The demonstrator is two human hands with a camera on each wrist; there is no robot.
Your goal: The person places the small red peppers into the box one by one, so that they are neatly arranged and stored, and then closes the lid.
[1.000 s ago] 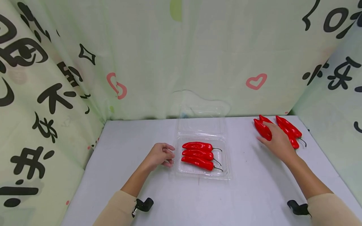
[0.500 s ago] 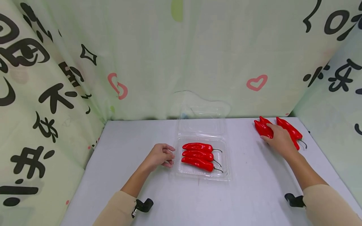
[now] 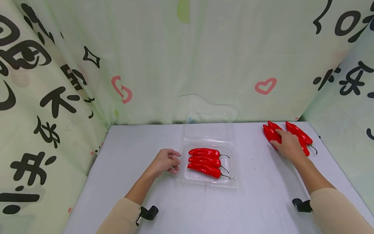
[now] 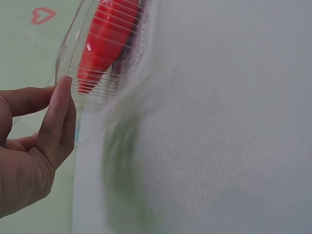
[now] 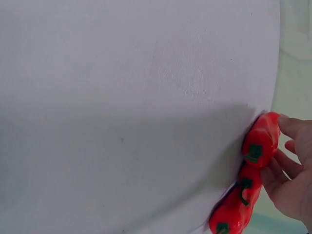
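One pepper (image 5: 262, 137), right grip (image 3: 289, 145) around, left grip (image 3: 165, 161) seemingly pinching tray (image 4: 71, 54)

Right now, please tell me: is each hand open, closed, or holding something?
Left hand: pinching the edge of the clear plastic box.
Right hand: holding a red pepper.

We see an evenly bright head view, dimmer wrist views, soft shadows on the table (image 5: 146, 58), glints on peppers (image 3: 204, 160)

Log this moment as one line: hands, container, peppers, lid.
left hand: pinches edge of clear container | right hand: grips red pepper | inside container: three peppers | lid: open
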